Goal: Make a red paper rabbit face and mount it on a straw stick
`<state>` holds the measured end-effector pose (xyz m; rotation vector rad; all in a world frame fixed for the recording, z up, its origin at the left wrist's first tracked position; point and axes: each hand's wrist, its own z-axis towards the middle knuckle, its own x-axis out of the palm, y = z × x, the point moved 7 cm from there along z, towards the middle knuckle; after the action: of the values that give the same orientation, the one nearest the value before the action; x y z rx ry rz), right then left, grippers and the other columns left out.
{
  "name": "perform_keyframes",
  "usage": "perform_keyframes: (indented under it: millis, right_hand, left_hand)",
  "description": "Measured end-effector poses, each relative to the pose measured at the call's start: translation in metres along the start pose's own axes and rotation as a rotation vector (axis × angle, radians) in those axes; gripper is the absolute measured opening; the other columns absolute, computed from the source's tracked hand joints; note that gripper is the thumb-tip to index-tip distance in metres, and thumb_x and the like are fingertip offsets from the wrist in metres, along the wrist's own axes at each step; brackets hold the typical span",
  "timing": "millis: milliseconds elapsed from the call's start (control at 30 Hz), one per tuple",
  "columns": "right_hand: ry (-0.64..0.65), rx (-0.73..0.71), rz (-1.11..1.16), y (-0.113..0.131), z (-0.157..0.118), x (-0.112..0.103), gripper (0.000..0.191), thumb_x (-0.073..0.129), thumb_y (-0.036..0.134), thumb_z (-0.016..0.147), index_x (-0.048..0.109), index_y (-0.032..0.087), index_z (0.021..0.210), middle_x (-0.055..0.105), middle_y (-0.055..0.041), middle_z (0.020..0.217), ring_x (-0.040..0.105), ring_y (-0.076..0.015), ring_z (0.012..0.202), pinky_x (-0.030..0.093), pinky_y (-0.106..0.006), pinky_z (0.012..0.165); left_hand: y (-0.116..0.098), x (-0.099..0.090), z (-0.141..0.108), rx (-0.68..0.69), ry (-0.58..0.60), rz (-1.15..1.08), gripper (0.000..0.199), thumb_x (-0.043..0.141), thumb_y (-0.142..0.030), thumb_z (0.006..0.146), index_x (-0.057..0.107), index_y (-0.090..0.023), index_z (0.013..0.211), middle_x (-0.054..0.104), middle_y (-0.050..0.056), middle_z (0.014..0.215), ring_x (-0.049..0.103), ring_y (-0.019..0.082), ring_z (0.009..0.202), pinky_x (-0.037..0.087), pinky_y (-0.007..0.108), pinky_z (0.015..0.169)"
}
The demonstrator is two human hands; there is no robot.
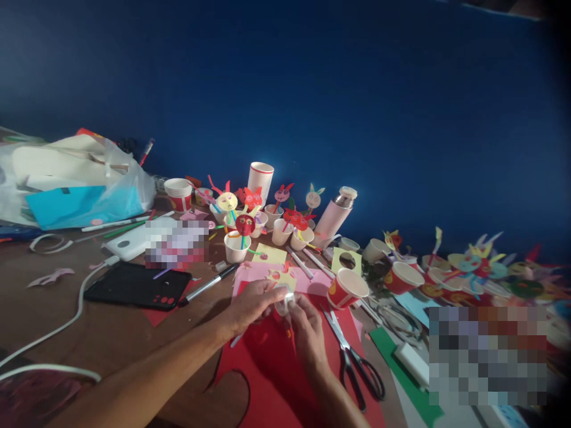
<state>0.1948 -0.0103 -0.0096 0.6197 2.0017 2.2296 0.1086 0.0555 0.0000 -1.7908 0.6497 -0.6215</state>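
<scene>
Over a sheet of red paper (276, 368), my two hands meet at a small, pale, see-through roundish thing (284, 306) that catches the light; its kind is unclear. My left hand (252, 306) reaches in from the left with its fingers closed at the thing's near side. The fingers of my right hand (307, 327) pinch it from the other side. A small orange tip shows just below the fingers. Black-handled scissors (350, 356) lie with blades parted, right of my right hand. Pink paper (250, 272) lies under the red sheet's far edge.
Paper cups (238, 246) with cut-paper animal faces stand behind. A red cup (348, 289) is close by my right hand, with a pink flask (336, 217) beyond. To the left lie a marker (207, 285), a black phone case (138, 286) and a white cable (80, 300).
</scene>
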Motion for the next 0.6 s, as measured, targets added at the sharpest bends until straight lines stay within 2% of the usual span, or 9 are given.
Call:
perform_keyframes:
  millis: [100, 167, 300, 433, 533, 600]
  right_hand:
    - [0.004, -0.050, -0.030, 0.005, 0.000, 0.002, 0.016, 0.056, 0.033, 0.080, 0.058, 0.019, 0.088, 0.056, 0.0013, 0.072, 0.048, -0.0106, 0.061, 0.039, -0.021, 0.057]
    - [0.018, -0.088, -0.060, 0.009, 0.001, 0.003, 0.025, 0.060, 0.031, 0.078, 0.055, 0.021, 0.100, 0.060, -0.0015, 0.084, 0.053, -0.0137, 0.071, 0.041, -0.024, 0.064]
    - [0.048, -0.175, -0.156, 0.016, 0.003, 0.005, 0.025, 0.059, 0.031, 0.079, 0.054, 0.020, 0.101, 0.060, -0.0043, 0.092, 0.055, -0.0176, 0.081, 0.043, -0.029, 0.073]
    - [0.023, -0.262, -0.279, 0.025, -0.001, 0.002, 0.021, 0.053, 0.031, 0.082, 0.055, 0.019, 0.099, 0.058, -0.0047, 0.094, 0.055, -0.0178, 0.083, 0.043, -0.030, 0.075]
    - [0.003, -0.283, -0.419, 0.030, -0.004, 0.000, 0.020, 0.048, 0.030, 0.085, 0.055, 0.019, 0.100, 0.059, -0.0046, 0.092, 0.054, -0.0177, 0.082, 0.043, -0.029, 0.075]
    - [-0.021, -0.290, -0.520, 0.031, -0.005, -0.003, 0.019, 0.045, 0.030, 0.087, 0.056, 0.019, 0.097, 0.060, -0.0040, 0.087, 0.054, -0.0171, 0.077, 0.042, -0.028, 0.071]
  left_hand:
    - [-0.001, 0.001, 0.000, -0.023, 0.039, -0.102, 0.038, 0.052, -0.053, 0.073, 0.050, -0.016, 0.071, 0.039, -0.008, 0.047, 0.022, 0.003, 0.035, 0.011, 0.019, 0.035]
    - [-0.001, 0.002, 0.000, -0.042, 0.065, -0.193, 0.037, 0.051, -0.053, 0.074, 0.050, -0.016, 0.070, 0.038, -0.008, 0.046, 0.020, 0.003, 0.033, 0.011, 0.019, 0.034]
    - [0.003, 0.004, 0.000, -0.096, 0.110, -0.280, 0.043, 0.048, -0.056, 0.074, 0.046, -0.016, 0.060, 0.036, -0.007, 0.043, 0.017, 0.003, 0.032, 0.010, 0.019, 0.034]
    - [0.001, 0.006, -0.001, -0.083, 0.168, -0.220, 0.044, 0.046, -0.057, 0.075, 0.049, -0.015, 0.063, 0.037, -0.007, 0.044, 0.016, 0.002, 0.033, 0.009, 0.019, 0.034]
    - [-0.006, 0.002, -0.001, -0.010, 0.140, -0.110, 0.043, 0.046, -0.058, 0.075, 0.051, -0.015, 0.076, 0.039, -0.007, 0.047, 0.018, 0.003, 0.034, 0.008, 0.019, 0.035]
    - [-0.013, -0.002, -0.001, 0.051, 0.098, -0.020, 0.042, 0.047, -0.057, 0.075, 0.051, -0.015, 0.076, 0.038, -0.007, 0.048, 0.020, 0.003, 0.036, 0.010, 0.019, 0.036]
